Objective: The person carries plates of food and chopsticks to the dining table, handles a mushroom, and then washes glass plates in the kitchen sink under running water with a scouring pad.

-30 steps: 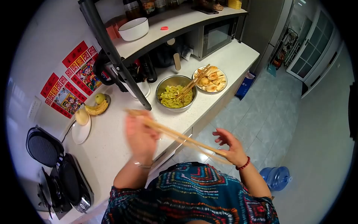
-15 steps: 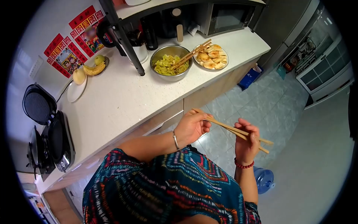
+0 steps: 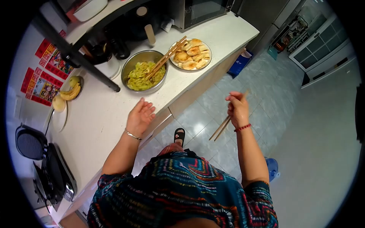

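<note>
My right hand [image 3: 238, 109] is closed around a pair of wooden chopsticks [image 3: 220, 128], out over the floor with the tips pointing down and back toward me. My left hand [image 3: 140, 117] holds nothing, its fingers apart, near the counter's front edge. Just beyond it stands a steel bowl [image 3: 159, 86] of green-yellow sliced food [image 3: 138, 76]. Another pair of chopsticks [image 3: 161, 62] leans in that bowl, the upper ends reaching over the rim of a plate [image 3: 208, 62]. Browned, flat pieces of food [image 3: 194, 51] fill the plate.
An open black electric griddle [image 3: 57, 171] sits on the counter [image 3: 95, 129] at left, near a white plate [image 3: 60, 119] with a pale fruit and bananas [image 3: 71, 92]. A black post [image 3: 87, 62] rises behind the bowl. A microwave [image 3: 205, 13] stands at the back; a blue water bottle [image 3: 272, 169] is on the floor.
My left hand has let go of the chopsticks and moved left toward the counter. My right hand has moved forward, now gripping the chopsticks alone. The view has shifted.
</note>
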Demonstrator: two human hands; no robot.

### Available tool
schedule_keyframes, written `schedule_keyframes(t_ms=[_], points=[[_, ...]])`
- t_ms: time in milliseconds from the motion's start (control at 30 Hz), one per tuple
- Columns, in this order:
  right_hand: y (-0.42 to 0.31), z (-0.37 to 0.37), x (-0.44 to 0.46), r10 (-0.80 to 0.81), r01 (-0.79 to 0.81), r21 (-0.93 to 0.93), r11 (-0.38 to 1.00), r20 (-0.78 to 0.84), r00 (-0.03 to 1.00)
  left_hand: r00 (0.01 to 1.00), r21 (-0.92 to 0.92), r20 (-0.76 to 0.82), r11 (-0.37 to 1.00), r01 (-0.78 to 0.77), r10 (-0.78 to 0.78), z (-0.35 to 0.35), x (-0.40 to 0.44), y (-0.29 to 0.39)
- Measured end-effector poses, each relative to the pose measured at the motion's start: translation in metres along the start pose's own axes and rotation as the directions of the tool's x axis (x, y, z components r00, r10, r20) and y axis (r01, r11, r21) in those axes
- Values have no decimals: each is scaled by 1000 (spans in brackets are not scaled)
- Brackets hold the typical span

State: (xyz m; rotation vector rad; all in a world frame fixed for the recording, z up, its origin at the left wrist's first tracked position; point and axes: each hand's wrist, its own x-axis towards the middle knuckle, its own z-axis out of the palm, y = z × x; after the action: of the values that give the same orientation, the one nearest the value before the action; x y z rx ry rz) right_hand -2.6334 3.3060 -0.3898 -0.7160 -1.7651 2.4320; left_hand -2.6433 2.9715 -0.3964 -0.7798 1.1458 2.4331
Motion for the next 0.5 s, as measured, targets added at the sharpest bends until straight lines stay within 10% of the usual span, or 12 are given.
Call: schedule_keyframes(t_ms=[500], points=[[-52,200,511,248,-174,-603,779,41,968,980,181,-54,963,197,-190,91,333,190]])
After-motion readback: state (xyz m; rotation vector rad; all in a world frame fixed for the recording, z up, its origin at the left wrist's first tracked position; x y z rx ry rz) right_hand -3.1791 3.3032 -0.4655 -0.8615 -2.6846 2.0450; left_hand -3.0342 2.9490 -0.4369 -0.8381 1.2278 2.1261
